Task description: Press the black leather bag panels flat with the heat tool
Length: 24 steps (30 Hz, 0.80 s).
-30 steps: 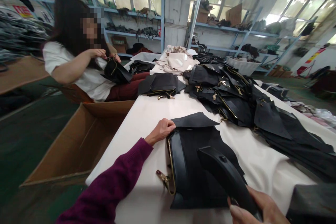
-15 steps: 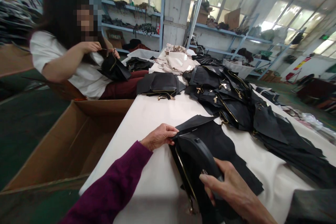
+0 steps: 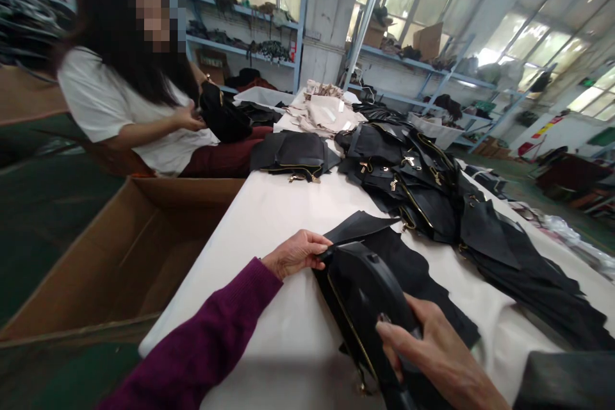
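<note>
My left hand (image 3: 298, 252) is closed in a pinch, thumb and finger gripping the upper left corner of a black bag piece (image 3: 353, 307). A gold zipper runs down the left side of this piece, and a thick, shiny, curved band forms its top edge. Further down the band, my right hand (image 3: 427, 343) is wrapped round it with the thumb on top. A small metallic bit shows by that thumb; the lower fingers are partly hidden. Under and behind the bag piece lie flat black panels (image 3: 408, 269) on the white-covered table (image 3: 269, 333).
A heap of black zippered bag pieces (image 3: 413, 186) lies to the right. Another black bag piece (image 3: 300, 152) and beige pieces (image 3: 327, 112) lie farther back. Left of the table stand an open cardboard box (image 3: 158, 256) and a seated co-worker (image 3: 125, 77) holding a black bag.
The black bag piece and my right hand have shifted slightly right, and the curved band has tilted a little. The co-worker's near hand has come down from the bag, which is now turned.
</note>
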Tool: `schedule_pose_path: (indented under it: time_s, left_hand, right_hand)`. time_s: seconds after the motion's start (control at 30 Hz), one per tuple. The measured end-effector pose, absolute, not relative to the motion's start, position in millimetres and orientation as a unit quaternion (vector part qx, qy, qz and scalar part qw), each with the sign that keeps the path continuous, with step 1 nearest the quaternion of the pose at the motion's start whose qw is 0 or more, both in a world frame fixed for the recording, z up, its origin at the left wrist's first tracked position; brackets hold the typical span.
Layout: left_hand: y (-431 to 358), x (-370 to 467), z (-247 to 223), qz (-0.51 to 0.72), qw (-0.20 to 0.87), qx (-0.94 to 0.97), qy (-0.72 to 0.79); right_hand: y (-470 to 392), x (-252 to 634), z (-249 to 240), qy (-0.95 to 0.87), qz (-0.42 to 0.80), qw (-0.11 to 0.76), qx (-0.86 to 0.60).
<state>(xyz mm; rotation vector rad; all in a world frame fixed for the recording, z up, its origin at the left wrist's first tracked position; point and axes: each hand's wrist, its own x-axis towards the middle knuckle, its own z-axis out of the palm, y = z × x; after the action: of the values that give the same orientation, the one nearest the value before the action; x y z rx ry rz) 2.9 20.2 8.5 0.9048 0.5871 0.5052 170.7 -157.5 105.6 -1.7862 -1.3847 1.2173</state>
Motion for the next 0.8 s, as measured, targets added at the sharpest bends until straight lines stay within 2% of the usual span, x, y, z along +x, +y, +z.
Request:
schedule_pose_path:
  time_s: [0.17,0.27,0.33,0.47,0.53,0.8]
  left_hand:
    - [16.6,3.3,11.2,0.221,0.805,0.476,0.278]
    - [14.6,1.1,12.6,0.204,0.738,0.569,0.300]
    - [11.0,0.5,17.3,0.175,0.645,0.677,0.309]
    - [-2.5,18.5,35.0,0.167,0.370,0.861,0.308]
    - [-7.9,42.9,41.3,0.170,0.300,0.885,0.312]
    - [21.4,150.0,16.2,0.227,0.458,0.799,0.318]
  right_hand:
    - [-146.5,165.1,92.8,-0.513,0.462,0.304,-0.657]
    - [-147.0,179.3,98.9,-0.501,0.440,0.322,-0.672]
    - [-157.4,193.9,105.5,-0.486,0.428,0.326,-0.689]
    - [-191.3,223.0,111.2,-0.454,0.408,0.323,-0.723]
    - [-206.5,234.1,108.4,-0.432,0.396,0.322,-0.744]
    - [-227.0,258.5,97.2,-0.415,0.389,0.338,-0.750]
